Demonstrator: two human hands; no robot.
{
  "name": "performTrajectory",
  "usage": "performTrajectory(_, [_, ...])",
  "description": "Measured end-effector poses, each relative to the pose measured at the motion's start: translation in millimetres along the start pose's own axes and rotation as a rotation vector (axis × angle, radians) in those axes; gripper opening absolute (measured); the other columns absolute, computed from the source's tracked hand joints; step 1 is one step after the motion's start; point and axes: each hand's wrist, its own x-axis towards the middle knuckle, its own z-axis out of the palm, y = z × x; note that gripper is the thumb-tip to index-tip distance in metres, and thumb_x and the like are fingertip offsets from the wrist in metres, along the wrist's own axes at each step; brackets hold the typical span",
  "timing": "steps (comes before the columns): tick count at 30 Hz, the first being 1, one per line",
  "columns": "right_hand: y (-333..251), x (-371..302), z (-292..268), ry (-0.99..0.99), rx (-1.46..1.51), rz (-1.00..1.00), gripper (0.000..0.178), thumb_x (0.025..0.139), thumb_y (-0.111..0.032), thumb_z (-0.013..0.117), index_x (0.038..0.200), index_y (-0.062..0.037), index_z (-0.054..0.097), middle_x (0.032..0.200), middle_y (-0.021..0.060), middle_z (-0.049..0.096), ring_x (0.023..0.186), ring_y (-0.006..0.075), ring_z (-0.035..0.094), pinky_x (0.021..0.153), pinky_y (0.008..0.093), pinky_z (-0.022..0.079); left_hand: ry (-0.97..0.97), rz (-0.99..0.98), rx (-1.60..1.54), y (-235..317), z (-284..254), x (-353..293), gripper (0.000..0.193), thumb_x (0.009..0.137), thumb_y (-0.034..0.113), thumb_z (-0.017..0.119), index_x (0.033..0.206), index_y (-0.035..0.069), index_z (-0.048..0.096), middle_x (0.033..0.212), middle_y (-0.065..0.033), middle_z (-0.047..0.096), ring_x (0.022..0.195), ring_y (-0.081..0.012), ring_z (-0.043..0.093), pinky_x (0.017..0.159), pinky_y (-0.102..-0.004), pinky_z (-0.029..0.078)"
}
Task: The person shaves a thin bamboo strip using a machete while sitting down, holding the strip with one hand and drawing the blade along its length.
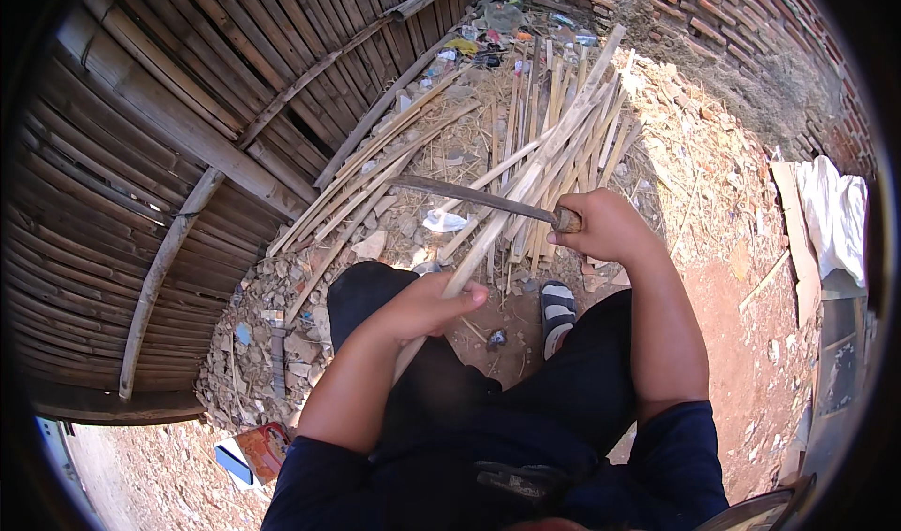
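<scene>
My left hand (424, 307) is closed around a long pale strip of split wood or bamboo (481, 249). The strip slants from beside my left forearm, between my knees, up to the far right over a heap of similar strips (563, 151). In my right fist (605, 226) is the wooden handle of a machete (460, 193). Its long dark blade points left and lies across the strip beyond my left hand. Whether blade and strip touch, I cannot tell. More long strips (375, 169) lie on the left side, along the wall.
A bamboo slat wall (178, 146) rises on the left, a brick wall (723, 24) at the back right. Rubble and straw cover the ground, with litter (488, 38) at the back. White cloth (833, 216) hangs at right. My sandalled foot (557, 315) stands near the heap.
</scene>
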Motion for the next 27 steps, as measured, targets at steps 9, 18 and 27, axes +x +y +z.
performTrajectory(9, [2, -5, -2, -0.01, -0.01, -0.03, 0.035, 0.077, -0.033, 0.088, 0.094, -0.0067, 0.073, 0.076, 0.017, 0.069, 0.077, 0.0405, 0.069, 0.07, 0.0462, 0.053, 0.018, 0.039, 0.004, -8, -3, 2, 0.048, 0.102, 0.038, 0.071, 0.136, 0.004, 0.064, 0.087, 0.0044, 0.051, 0.055, -0.0039, 0.037, 0.049, -0.022, 0.029])
performTrajectory(18, [-8, -8, -8, -0.062, -0.032, -0.077, 0.034, 0.077, -0.031, 0.088, 0.095, -0.0064, 0.073, 0.074, 0.0172, 0.068, 0.075, 0.0406, 0.069, 0.069, 0.0459, 0.053, -0.004, 0.053, -0.023, -3, -6, 1, 0.05, 0.102, 0.04, 0.07, 0.135, 0.003, 0.063, 0.084, 0.0051, 0.05, 0.055, -0.0042, 0.037, 0.049, -0.0228, 0.028])
performTrajectory(27, [-3, -6, -10, -0.025, 0.064, 0.009, 0.037, 0.077, -0.034, 0.089, 0.094, -0.0059, 0.072, 0.074, 0.0182, 0.067, 0.074, 0.0401, 0.068, 0.069, 0.0446, 0.052, -0.005, 0.055, -0.048, -3, -3, -3, 0.05, 0.102, 0.04, 0.071, 0.135, 0.004, 0.065, 0.078, 0.0061, 0.048, 0.057, -0.004, 0.037, 0.05, -0.0231, 0.028])
